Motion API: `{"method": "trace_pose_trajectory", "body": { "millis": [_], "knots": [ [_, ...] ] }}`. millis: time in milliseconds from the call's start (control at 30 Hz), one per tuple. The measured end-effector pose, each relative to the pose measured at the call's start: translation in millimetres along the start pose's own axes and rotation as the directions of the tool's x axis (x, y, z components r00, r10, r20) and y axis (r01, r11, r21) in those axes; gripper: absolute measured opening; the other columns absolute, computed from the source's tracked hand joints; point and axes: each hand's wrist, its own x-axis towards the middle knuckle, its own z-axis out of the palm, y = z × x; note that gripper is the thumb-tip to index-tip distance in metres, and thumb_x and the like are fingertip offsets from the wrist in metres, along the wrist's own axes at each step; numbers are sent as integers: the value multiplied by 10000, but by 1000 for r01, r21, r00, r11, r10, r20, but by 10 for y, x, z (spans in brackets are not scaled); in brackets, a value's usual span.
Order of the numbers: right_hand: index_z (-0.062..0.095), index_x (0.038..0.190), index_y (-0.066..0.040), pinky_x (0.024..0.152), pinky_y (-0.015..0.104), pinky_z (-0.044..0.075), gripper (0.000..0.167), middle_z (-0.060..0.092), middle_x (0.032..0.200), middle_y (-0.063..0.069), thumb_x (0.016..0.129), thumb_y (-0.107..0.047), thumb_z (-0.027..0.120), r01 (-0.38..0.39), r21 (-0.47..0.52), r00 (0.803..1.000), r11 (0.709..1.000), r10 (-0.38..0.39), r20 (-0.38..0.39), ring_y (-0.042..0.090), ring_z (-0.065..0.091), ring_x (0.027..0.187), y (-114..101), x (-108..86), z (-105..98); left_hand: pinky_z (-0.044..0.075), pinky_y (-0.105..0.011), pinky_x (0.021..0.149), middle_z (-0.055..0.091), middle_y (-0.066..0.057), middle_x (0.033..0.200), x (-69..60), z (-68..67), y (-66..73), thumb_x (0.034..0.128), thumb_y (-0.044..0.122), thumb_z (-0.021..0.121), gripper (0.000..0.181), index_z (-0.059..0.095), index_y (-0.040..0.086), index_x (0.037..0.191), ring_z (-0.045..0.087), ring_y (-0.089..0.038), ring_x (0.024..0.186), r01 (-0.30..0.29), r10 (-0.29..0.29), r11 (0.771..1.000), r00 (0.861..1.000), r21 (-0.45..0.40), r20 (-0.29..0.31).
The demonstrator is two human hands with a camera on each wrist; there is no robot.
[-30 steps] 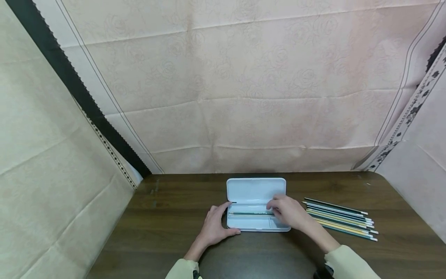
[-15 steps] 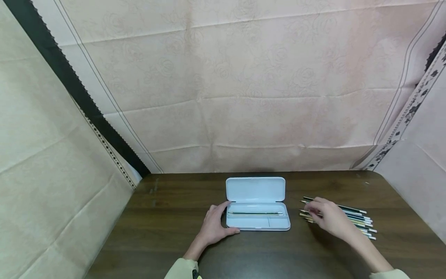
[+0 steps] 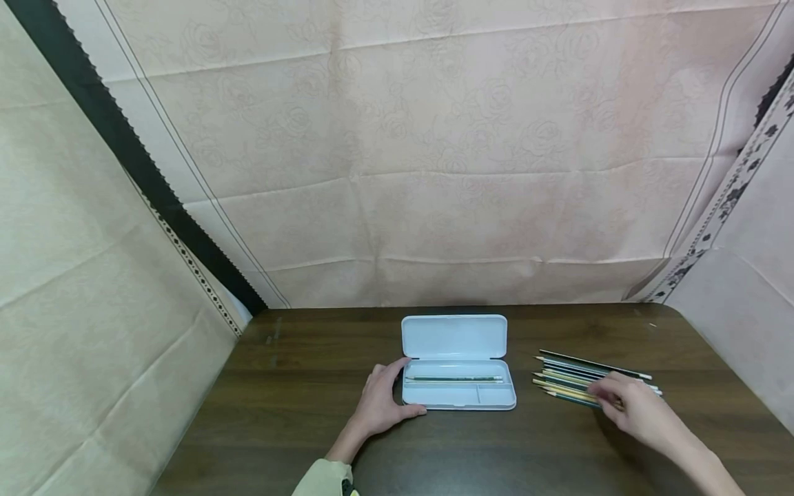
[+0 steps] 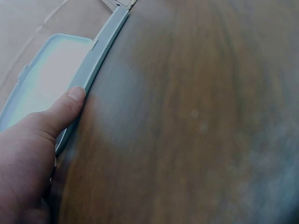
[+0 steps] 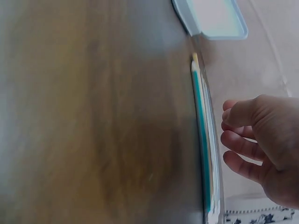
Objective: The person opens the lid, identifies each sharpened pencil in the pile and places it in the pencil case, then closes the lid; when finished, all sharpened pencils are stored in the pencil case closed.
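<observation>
A pale blue pencil case (image 3: 446, 406) lies with its lid up on the table. One green pencil (image 3: 455, 379) rests lengthwise in its long rear compartment. My left hand (image 3: 380, 408) holds the case's left end, thumb at the front edge and fingers toward the hinge; in the left wrist view the thumb presses the rim. To the right, several pencils (image 3: 567, 377) in green, yellow and dark colours lie side by side, tips toward the case. Over their blunt ends is my right hand (image 3: 642, 412), fingers loosely bent, apart from the pencils in the right wrist view, nothing visible between them.
The dark wooden table (image 3: 279, 413) ends at a pale patterned cloth (image 3: 459, 158) hung behind it. More cloth hangs along the left and right sides. A small front compartment in the case sits at its right end.
My right hand has left the case's right side, passed over the pencils' tips, and moved right and nearer to their blunt ends. The left hand stays on the case.
</observation>
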Motion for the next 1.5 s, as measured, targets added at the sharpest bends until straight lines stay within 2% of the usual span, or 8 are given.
{"method": "trace_pose_trajectory", "body": {
  "millis": [167, 367, 500, 567, 767, 1100, 1367, 1500],
  "knots": [
    [717, 838, -164, 642, 151, 427, 395, 601, 825, -121, 569, 94, 849, -10, -42, 1000, 999, 10, -13, 31, 587, 711, 64, -185, -64, 404, -389, 830, 598, -29, 1331, -9, -7, 13, 728, 594, 834, 928, 474, 184, 1478, 440, -176, 1018, 9, -9, 1000, 1000, -5, 8],
    [718, 837, -188, 671, 166, 403, 464, 567, 845, -144, 493, 86, 868, -74, -121, 997, 990, 74, -5, 58, 560, 738, 115, -352, -129, 403, -388, 831, 588, -14, 1347, -15, -24, 20, 724, 591, 838, 935, 474, 176, 1478, 440, -172, 1007, 19, -19, 1000, 1000, -6, 11],
    [716, 841, -202, 885, 84, 325, 470, 600, 869, -90, 493, 68, 881, -127, -160, 992, 979, 129, 2, 234, 621, 823, 119, -440, -149, 399, -391, 831, 582, -14, 1358, -19, -29, 19, 722, 597, 836, 940, 473, 173, 1479, 441, -172, 1008, 23, -23, 1000, 1000, -7, 14],
    [713, 840, -220, 906, 61, 277, 473, 608, 883, -76, 499, 56, 889, -153, -176, 988, 972, 157, 4, 297, 627, 851, 118, -469, -155, 400, -393, 832, 582, -14, 1359, -22, -30, 18, 722, 598, 836, 941, 474, 173, 1479, 440, -174, 1009, 26, -26, 1000, 1000, -9, 15],
    [709, 839, -265, 724, 165, 387, 485, 602, 897, -104, 499, 21, 904, -175, -218, 983, 960, 182, 12, 204, 609, 820, 138, -517, -187, 400, -395, 831, 584, -19, 1355, -25, -34, 24, 721, 601, 835, 942, 472, 179, 1480, 440, -176, 1015, 34, -33, 999, 999, -10, 20],
    [703, 837, -275, 722, 144, 387, 493, 619, 885, -120, 503, 37, 888, -175, -229, 982, 958, 187, 32, 210, 644, 833, 170, -530, -205, 398, -381, 822, 588, -17, 1345, -22, -37, 41, 718, 599, 838, 944, 472, 180, 1480, 436, -170, 995, 39, -39, 999, 999, -6, 23],
    [693, 834, -265, 610, 261, 437, 504, 555, 840, -203, 500, 71, 865, -141, -215, 987, 966, 154, 49, 165, 628, 778, 174, -507, -204, 395, -371, 814, 583, -12, 1350, -13, -21, 30, 719, 592, 841, 940, 471, 181, 1480, 433, -166, 990, 35, -35, 999, 999, 4, 21],
    [695, 843, -237, 553, 309, 419, 491, 507, 819, -217, 517, 92, 857, -139, -196, 985, 971, 155, 68, 36, 518, 720, 173, -499, -211, 393, -363, 806, 585, -16, 1349, -9, -22, 30, 721, 586, 843, 936, 475, 173, 1476, 429, -166, 977, 31, -31, 1000, 999, 1, 19]
  ]
}}
